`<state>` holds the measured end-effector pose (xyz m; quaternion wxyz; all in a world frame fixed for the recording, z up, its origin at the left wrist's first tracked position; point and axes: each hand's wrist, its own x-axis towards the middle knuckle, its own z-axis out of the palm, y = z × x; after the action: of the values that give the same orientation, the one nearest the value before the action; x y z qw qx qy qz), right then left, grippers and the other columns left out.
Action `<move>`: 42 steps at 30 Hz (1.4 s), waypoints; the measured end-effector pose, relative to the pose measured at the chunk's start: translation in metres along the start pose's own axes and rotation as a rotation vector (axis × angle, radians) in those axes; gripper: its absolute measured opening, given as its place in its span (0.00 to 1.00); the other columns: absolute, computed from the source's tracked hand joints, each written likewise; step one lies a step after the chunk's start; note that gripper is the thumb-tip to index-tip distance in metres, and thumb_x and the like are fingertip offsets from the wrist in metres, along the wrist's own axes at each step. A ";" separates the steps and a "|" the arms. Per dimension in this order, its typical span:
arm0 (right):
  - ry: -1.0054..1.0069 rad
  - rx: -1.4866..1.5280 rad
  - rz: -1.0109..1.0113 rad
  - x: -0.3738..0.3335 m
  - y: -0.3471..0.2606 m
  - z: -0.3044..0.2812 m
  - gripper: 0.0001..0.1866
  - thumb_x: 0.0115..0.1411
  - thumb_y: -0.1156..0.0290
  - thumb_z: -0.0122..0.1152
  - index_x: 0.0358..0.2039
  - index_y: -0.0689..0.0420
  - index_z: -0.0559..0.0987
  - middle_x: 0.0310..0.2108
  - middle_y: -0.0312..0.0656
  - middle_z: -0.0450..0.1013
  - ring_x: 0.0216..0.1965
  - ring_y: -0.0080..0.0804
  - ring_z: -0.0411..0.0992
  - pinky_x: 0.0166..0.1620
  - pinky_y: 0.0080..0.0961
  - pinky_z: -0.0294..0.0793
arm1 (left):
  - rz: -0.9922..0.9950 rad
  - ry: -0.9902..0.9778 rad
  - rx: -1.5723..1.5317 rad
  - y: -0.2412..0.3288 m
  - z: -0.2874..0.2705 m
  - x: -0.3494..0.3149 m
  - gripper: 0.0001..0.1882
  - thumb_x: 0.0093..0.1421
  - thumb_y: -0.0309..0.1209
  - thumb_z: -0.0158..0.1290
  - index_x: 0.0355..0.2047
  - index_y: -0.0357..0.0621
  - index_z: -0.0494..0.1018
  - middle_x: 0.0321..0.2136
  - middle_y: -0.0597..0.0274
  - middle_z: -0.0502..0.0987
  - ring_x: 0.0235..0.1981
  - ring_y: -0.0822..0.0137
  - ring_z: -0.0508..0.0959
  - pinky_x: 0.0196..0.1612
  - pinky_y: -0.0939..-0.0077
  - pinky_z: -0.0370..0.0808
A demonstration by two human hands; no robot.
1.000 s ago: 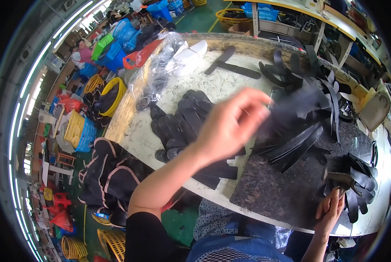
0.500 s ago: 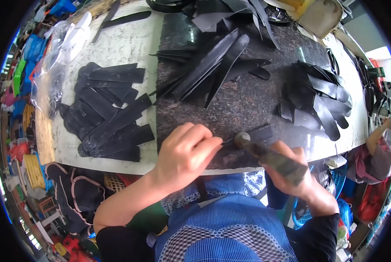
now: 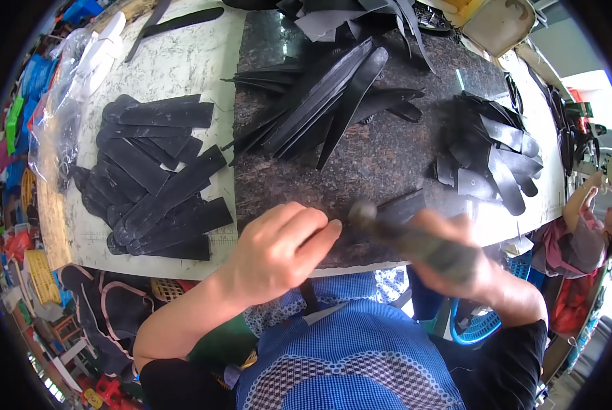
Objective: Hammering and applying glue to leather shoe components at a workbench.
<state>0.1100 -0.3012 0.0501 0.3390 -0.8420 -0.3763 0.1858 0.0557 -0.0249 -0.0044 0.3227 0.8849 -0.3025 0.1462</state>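
Observation:
My right hand (image 3: pixel 456 256) grips a hammer (image 3: pixel 415 246) by its thick, worn handle. The round hammer head (image 3: pixel 363 213), blurred by motion, is over a black strip (image 3: pixel 401 205) near the front edge of the dark stone slab (image 3: pixel 381 164). Just left of the head, my left hand (image 3: pixel 279 246) is closed, thumb and fingers pressed together close to the strip's near end. What lies between those fingers is hidden. Behind them on the slab rests a stack of long, black, leather-like strips (image 3: pixel 320 102).
Left of the slab, a pile of black strips (image 3: pixel 159 178) lies on the white tabletop (image 3: pixel 190 65). Glossier black pieces (image 3: pixel 494 150) are heaped at right. Black scraps (image 3: pixel 340 17) lie at the far edge, clear plastic wrap (image 3: pixel 63 116) at far left. Another person (image 3: pixel 572 236) sits at right.
The hammer and right hand have swung and now look blurred. My left hand stays closed by the strip. The whole view has shifted slightly.

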 end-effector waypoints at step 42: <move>-0.096 -0.063 -0.202 0.051 -0.016 0.025 0.12 0.56 0.70 0.67 0.36 0.59 0.74 0.16 0.39 0.70 0.16 0.40 0.75 0.20 0.35 0.72 | -0.330 0.185 -0.108 0.013 -0.022 -0.049 0.13 0.40 0.24 0.73 0.27 0.41 0.81 0.27 0.65 0.76 0.26 0.64 0.76 0.28 0.71 0.72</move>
<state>0.1205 -0.2441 0.0409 0.3112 -0.8001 -0.4807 0.1787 0.0077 0.0032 -0.0038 0.4156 0.8867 -0.1296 0.1556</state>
